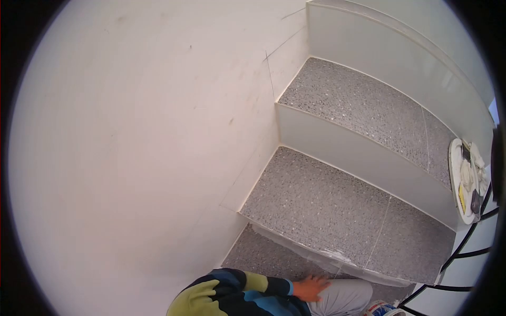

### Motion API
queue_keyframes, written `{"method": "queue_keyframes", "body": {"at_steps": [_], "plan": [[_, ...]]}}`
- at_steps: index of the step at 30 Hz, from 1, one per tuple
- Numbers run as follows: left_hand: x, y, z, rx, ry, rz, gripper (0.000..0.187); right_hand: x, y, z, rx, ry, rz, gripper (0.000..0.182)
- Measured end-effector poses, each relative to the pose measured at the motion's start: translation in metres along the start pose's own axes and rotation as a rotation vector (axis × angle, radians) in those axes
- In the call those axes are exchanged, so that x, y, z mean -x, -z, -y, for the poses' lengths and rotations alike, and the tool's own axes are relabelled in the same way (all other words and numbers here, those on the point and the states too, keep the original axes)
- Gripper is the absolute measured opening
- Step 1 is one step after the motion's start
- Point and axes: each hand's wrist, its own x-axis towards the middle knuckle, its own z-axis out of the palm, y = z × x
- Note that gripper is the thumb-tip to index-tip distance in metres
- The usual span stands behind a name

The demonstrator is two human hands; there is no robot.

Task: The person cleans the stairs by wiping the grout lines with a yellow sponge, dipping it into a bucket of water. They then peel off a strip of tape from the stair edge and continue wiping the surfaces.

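Observation:
My left hand (312,288) lies with its fingers spread on the grey trouser leg (345,296), at the bottom of the head view. It holds nothing. Just beyond it, the front edge of a speckled grey stair tread (321,184) carries a smeared whitish paste (333,257). To the right of the knee stands a bucket (383,308) with a printed label, cut off by the frame's lower edge. My right hand is out of sight.
Another speckled tread (358,105) rises above pale risers (363,152). A white tray (454,158) with cloths, a yellow item and dark items sits at the right end. Black railing bars (448,287) run along the right; a white wall (142,131) with pencil lines fills the left.

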Motion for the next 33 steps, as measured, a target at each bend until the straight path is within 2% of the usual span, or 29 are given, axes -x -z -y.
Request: {"method": "queue_keyframes", "body": {"at_steps": [2,9,11,13,15,17,18,19,20,21,22,23,24,26,28,30,31,33], "plan": [[-0.011,-0.024,-0.003,0.177,-0.025,0.185,0.076,0.007,0.010,0.005,0.047,0.009,-0.025,0.053],[-0.019,-0.033,0.018,0.241,-0.097,0.236,0.081,0.029,0.053,0.020,0.220,0.072,-0.133,0.057],[-0.015,-0.056,0.049,0.567,-0.297,-0.005,0.077,0.035,0.078,0.025,0.265,0.153,-0.203,0.059],[0.001,-0.024,0.076,0.849,-0.115,0.197,0.076,0.039,0.099,0.045,0.214,0.309,-0.265,0.060],[0.017,-0.016,0.098,0.846,0.075,0.326,0.071,0.058,0.103,0.096,0.021,0.450,-0.247,0.061],[0.031,0.001,0.097,0.780,0.035,0.300,0.071,0.131,0.090,0.228,-0.490,0.553,-0.066,0.068],[0.037,0.006,0.091,0.712,-0.008,0.257,0.071,0.147,0.073,0.261,-0.567,0.676,0.052,0.067],[0.039,0.007,0.085,0.710,-0.010,0.269,0.071,0.160,0.050,0.305,-0.208,1.069,-0.136,0.068],[0.037,0.004,0.077,0.600,-0.065,0.148,0.073,0.186,0.022,0.355,-0.146,1.190,-0.239,0.066],[0.035,0.003,0.069,0.488,-0.121,0.027,0.075,0.224,-0.005,0.402,-0.109,1.215,-0.263,0.068],[0.034,0.003,0.056,0.487,-0.122,0.038,0.075,0.240,-0.039,0.439,-0.203,1.252,-0.284,0.071],[0.032,0.003,0.042,0.378,-0.136,0.064,0.079,0.267,-0.061,0.476,-0.278,1.315,-0.324,0.080],[0.029,0.001,0.033,0.269,-0.152,0.088,0.082,0.285,-0.076,0.509,-0.351,1.434,-0.372,0.080],[0.028,-0.019,0.028,0.279,-0.162,0.054,0.084,0.295,-0.120,0.558,-0.603,1.559,-0.213,0.077],[0.030,-0.026,0.029,0.268,-0.187,-0.034,0.085,0.314,-0.144,0.604,-0.576,1.615,-0.362,0.068],[0.035,-0.031,0.036,0.271,-0.189,-0.027,0.083,0.330,-0.156,0.637,-0.550,1.682,-0.470,0.060],[0.030,-0.032,0.036,0.281,-0.186,-0.045,0.081,0.335,-0.166,0.653,-0.534,1.697,-0.463,0.060],[0.025,-0.037,0.041,0.344,-0.219,-0.068,0.079,0.341,-0.188,0.675,-0.657,1.762,-0.550,0.058]]}}
